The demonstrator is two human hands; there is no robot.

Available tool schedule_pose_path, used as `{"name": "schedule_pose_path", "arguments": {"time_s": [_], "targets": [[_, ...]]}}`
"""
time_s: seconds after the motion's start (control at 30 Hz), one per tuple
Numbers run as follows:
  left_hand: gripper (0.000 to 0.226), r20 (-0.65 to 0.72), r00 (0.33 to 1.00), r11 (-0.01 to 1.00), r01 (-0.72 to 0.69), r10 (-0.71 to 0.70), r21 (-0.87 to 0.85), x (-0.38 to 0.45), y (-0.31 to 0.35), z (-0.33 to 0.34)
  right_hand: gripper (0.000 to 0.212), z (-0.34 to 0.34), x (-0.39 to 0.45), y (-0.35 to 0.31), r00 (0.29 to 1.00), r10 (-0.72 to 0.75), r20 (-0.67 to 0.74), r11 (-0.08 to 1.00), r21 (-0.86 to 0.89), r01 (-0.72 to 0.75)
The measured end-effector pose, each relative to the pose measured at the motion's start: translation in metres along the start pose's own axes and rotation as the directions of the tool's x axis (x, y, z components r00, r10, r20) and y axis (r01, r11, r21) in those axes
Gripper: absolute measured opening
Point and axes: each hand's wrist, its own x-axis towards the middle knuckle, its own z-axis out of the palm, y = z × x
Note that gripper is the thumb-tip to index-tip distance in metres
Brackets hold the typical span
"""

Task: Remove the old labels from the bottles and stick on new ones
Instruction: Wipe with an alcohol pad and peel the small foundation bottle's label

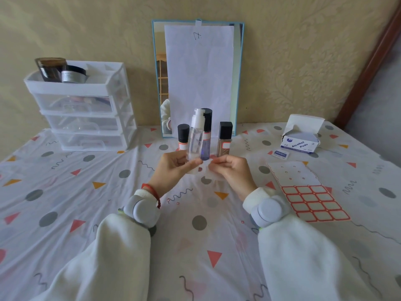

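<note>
Clear pump bottle stood upright in the left hand, fingers curled round its base, long axis vertical. Just beside it, the right hand pinched a thin white piece, seemingly a wipe, against the lower wall. Three labelled bottles waited behind; the label sheet lay to the right.

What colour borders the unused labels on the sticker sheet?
Red-orange, around pale label centres on the sticker sheet, seen in the head view.
</note>
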Motion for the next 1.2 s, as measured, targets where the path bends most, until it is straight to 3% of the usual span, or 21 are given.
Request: {"name": "schedule_pose_path", "arguments": {"time_s": [0.17, 0.27, 0.37, 0.47, 0.53, 0.73, 0.87, 1.0, 1.2], "targets": [[0.044, -0.069, 0.997, 0.998, 0.025, -0.029, -0.06, 0.001, -0.004, -0.008, 0.01, -0.001, 0.003, 0.008, 0.997, -0.02, 0.077, 0.94, -0.338, 0.045], [0.046, -0.101, 0.994, 0.994, 0.02, -0.031, -0.11, 0.002, -0.004, -0.012, 0.016, 0.0, 0.002, 0.01, 0.989, 0.017, 0.146, 0.908, -0.416, 0.046], [0.033, -0.141, 0.99, 0.994, 0.016, -0.032, -0.112, 0.003, -0.004, -0.016, 0.013, -0.001, 0.002, 0.013, 0.986, 0.025, 0.167, 0.888, -0.456, 0.055], [0.022, -0.163, 0.986, 0.995, 0.005, -0.02, -0.096, 0.003, -0.006, -0.017, 0.007, -0.002, 0.003, 0.014, 0.99, 0.046, 0.134, 0.896, -0.444, 0.019], [0.015, -0.174, 0.985, 0.998, 0.002, -0.014, -0.068, 0.003, -0.007, -0.019, 0.014, -0.001, 0.003, 0.014, 0.993, 0.033, 0.114, 0.9, -0.436, 0.02], [0.01, -0.202, 0.979, 0.999, 0.004, -0.011, -0.039, 0.005, -0.008, -0.02, 0.011, -0.003, 0.004, 0.01, 0.997, -0.071, -0.007, 0.933, -0.355, 0.064], [0.023, -0.234, 0.972, 0.997, 0.014, -0.031, -0.072, 0.006, -0.01, -0.023, 0.011, 0.006, 0.003, 0.003, 0.993, -0.1, -0.065, 0.967, -0.239, 0.082], [0.04, -0.235, 0.97, 0.993, 0.034, -0.06, -0.11, 0.006, -0.01, -0.032, 0.019, 0.032, 0.013, -0.019, 0.994, -0.091, 0.058, 0.971, -0.217, 0.102], [0.04, -0.253, 0.966, 0.999, 0.053, -0.054, -0.012, 0.006, -0.008, -0.05, 0.037, 0.074, 0.029, -0.042, 0.987, -0.092, 0.13, 0.972, -0.202, 0.117]]}}
